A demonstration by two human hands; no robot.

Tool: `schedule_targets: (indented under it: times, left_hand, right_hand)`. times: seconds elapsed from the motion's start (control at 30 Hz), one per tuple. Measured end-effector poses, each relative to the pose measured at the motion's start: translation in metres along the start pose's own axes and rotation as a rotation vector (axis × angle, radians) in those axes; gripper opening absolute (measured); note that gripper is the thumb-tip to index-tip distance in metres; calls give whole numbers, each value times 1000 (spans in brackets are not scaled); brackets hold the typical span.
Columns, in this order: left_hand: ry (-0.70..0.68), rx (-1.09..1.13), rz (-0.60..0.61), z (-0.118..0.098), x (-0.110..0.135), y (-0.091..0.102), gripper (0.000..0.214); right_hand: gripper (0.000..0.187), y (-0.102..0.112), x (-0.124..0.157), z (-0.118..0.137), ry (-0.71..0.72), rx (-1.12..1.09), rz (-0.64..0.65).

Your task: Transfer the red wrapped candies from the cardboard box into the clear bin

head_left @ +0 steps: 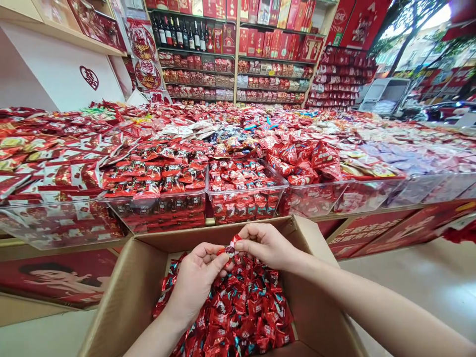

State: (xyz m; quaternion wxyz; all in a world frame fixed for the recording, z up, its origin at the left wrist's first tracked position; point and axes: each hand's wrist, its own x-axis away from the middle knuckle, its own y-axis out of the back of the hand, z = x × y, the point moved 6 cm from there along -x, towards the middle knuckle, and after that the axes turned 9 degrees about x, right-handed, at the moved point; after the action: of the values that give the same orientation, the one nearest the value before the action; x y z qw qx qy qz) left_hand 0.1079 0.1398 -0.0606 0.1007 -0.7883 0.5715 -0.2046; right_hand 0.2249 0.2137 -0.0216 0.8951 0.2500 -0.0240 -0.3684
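Note:
Between my two hands, over the open cardboard box (122,277), is one small red-wrapped candy (231,249) with a dark middle. My left hand (199,277) pinches its left end between thumb and fingers. The other end is pinched by my right hand (262,244), thumb against curled fingers. Below them the box holds a deep heap of red candies (245,317) with blue and white marks on their wrappers. My forearms hide parts of the box's inside.
Clear plastic bins (245,191) of wrapped sweets line the display counter just beyond the box. Shelves (238,49) with wine bottles (180,34) and red gift boxes stand at the back. Tiled floor (416,282) shows at the right.

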Motion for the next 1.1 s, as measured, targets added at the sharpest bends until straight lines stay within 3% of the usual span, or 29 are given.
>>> schedule_targets:
  times: [0.17,0.3,0.37,0.43,0.57,0.67,0.83,1.1]
  left_hand:
    - [-59,-10,31,-12,8,-2,16]
    - [-41,-109,14,-11,9,2,15]
    - [-13,-145,7,-7,8,3,15]
    - [7,-166,7,-4,7,4,16]
    - [6,-198,2,0,4,5,16]
    - [1,-212,-1,2,3,7,15]
    - [11,-224,8,5,3,9,15]
    - [45,-230,29,12,0,10,16]
  right_hand:
    - [17,27,-2,50,177,300,-17]
    - [17,80,-23,92,354,448,-353]
    - [18,96,-41,102,385,556,-402]
    - [16,97,-63,103,356,687,-292]
    - [15,75,-97,85,198,832,105]
    - [19,64,-111,72,106,873,281]
    - [23,56,-121,58,35,943,467]
    - [27,49,-123,51,-24,893,549]
